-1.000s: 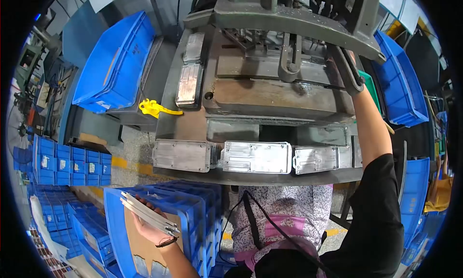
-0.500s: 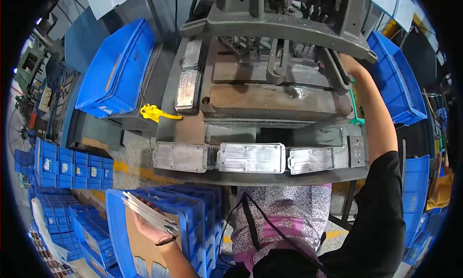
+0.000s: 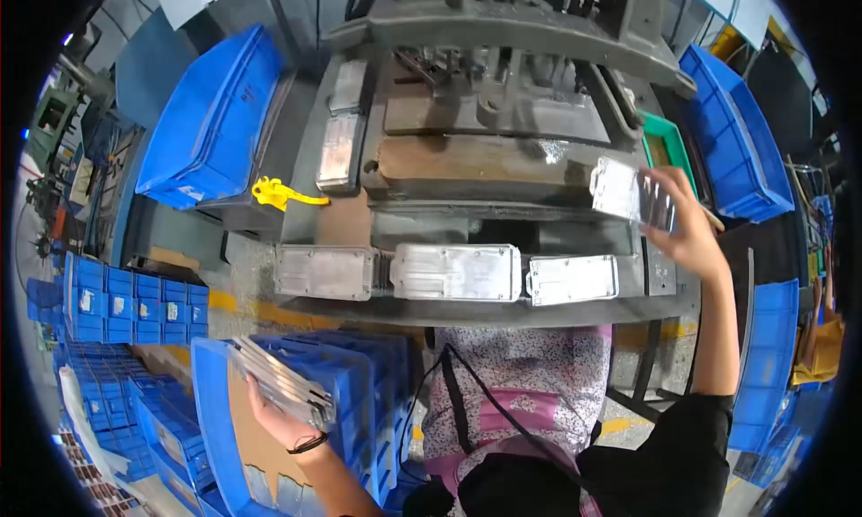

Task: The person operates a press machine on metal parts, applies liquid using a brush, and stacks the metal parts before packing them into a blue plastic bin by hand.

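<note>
My right hand (image 3: 690, 234) is closed on a flat silver metal plate (image 3: 616, 188), holding it above the right front of the machine bed. Lower left, my left hand (image 3: 275, 420) grips a stack of thin metal plates (image 3: 280, 373) over a blue crate lined with cardboard (image 3: 241, 427). Along the bench's front edge lie a left pile of metal plates (image 3: 323, 273), a middle pile (image 3: 456, 273) and a right pile (image 3: 573, 279). Two more piles, one nearer (image 3: 338, 149), stand left of the press (image 3: 503, 162).
A yellow tool (image 3: 280, 194) lies at the bench's left edge beside a tilted blue bin (image 3: 215, 122). At the right are a green tray (image 3: 666, 144) and another blue bin (image 3: 736, 140). Stacked blue crates (image 3: 135, 311) fill the far left.
My right hand has come out from beside the press toward me, now with a metal plate in it. My left hand still holds its stack, shifted slightly. The view has moved a little.
</note>
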`<state>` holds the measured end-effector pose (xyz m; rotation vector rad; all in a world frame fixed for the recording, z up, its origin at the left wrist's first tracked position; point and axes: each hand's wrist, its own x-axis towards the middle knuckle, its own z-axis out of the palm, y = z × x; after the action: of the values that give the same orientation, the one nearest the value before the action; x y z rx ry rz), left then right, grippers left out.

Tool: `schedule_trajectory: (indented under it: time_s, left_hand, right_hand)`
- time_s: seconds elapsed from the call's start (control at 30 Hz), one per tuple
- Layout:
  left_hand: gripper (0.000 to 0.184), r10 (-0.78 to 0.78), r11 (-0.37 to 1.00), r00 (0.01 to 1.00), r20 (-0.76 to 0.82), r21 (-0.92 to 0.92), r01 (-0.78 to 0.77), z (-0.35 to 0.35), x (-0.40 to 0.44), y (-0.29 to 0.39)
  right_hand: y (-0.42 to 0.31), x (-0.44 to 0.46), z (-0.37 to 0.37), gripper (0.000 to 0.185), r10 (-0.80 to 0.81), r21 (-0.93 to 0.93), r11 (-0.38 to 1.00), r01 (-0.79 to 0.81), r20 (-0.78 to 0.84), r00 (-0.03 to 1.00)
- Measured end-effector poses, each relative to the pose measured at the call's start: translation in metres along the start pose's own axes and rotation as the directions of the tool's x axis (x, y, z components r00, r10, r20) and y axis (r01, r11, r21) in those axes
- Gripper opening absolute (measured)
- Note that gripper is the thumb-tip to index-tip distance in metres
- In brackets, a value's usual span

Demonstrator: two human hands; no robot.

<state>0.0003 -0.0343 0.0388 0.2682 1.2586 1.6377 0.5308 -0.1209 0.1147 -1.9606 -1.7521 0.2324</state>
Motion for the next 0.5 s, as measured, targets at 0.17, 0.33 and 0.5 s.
schedule_trajectory:
  time_s: [0.17,0.33,0.5]
  left_hand:
    - [0.042,-0.272,0.941,0.895,0.354,-0.095,0.324,0.03,-0.028,-0.02]
    - [0.041,-0.264,0.96,0.886,0.38,0.019,0.278,0.08,-0.074,-0.049]
    - [0.035,-0.349,0.927,0.868,0.354,-0.007,0.375,0.093,-0.097,-0.056]
  right_hand:
    - [-0.044,-0.038,0.035,0.068,-0.047,0.009,0.999,0.046,0.251,0.967]
    - [-0.043,-0.044,0.07,0.069,-0.123,0.019,0.992,0.123,0.307,0.944]
    - [-0.033,-0.043,0.083,0.077,-0.138,-0.118,0.976,0.183,0.315,0.939]
